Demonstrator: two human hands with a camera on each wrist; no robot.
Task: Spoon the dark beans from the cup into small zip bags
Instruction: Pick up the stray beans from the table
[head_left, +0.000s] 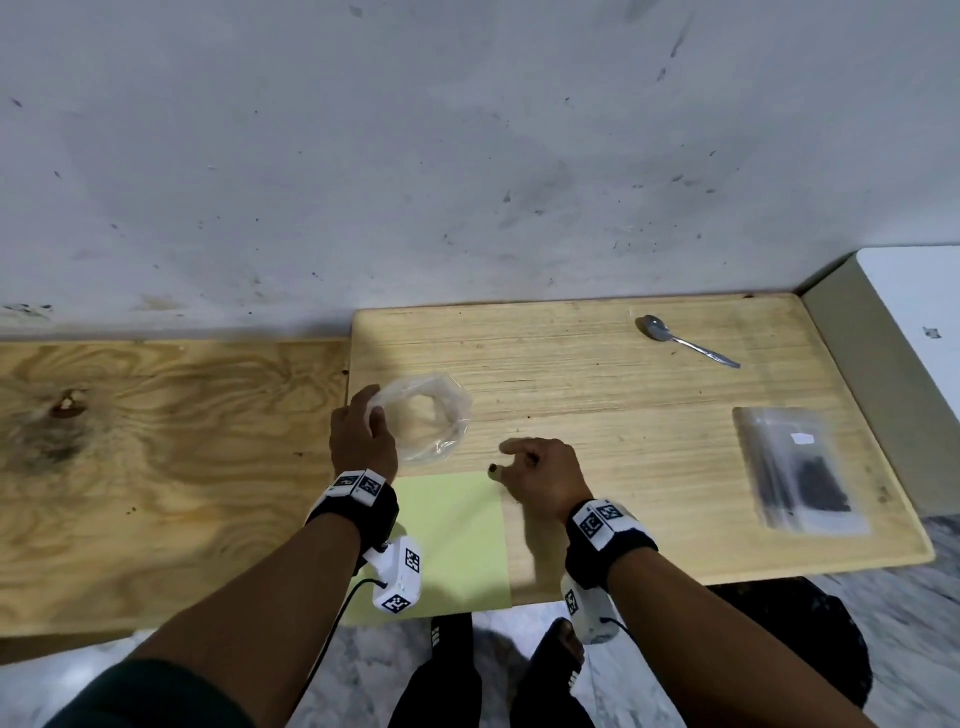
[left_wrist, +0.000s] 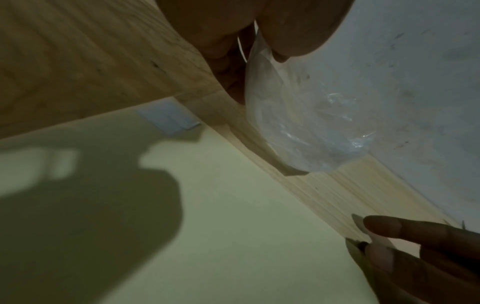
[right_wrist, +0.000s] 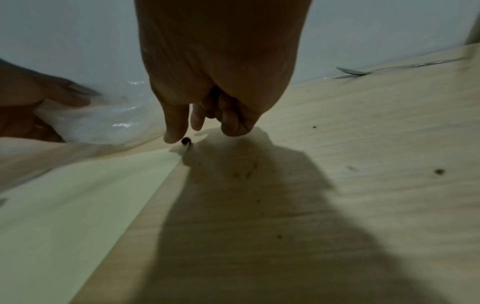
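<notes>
A crumpled clear plastic bag (head_left: 431, 421) lies on the pale wooden board (head_left: 597, 395) with its mouth spread round. My left hand (head_left: 371, 415) pinches its near left edge between thumb and fingers; the left wrist view shows the bag (left_wrist: 306, 123) hanging from that pinch. My right hand (head_left: 506, 460) hovers to the right of the bag with its fingers loosely curled. Its thumb tip is at a single dark bean (right_wrist: 186, 141) lying at the corner of the green paper (head_left: 452, 535). A metal spoon (head_left: 685, 343) lies at the far right.
A stack of small zip bags (head_left: 800, 473), with dark beans showing in it, lies near the board's right edge. A darker plywood surface (head_left: 156, 467) adjoins on the left and a grey wall (head_left: 467, 156) rises behind. A pale box (head_left: 883, 364) stands at the right.
</notes>
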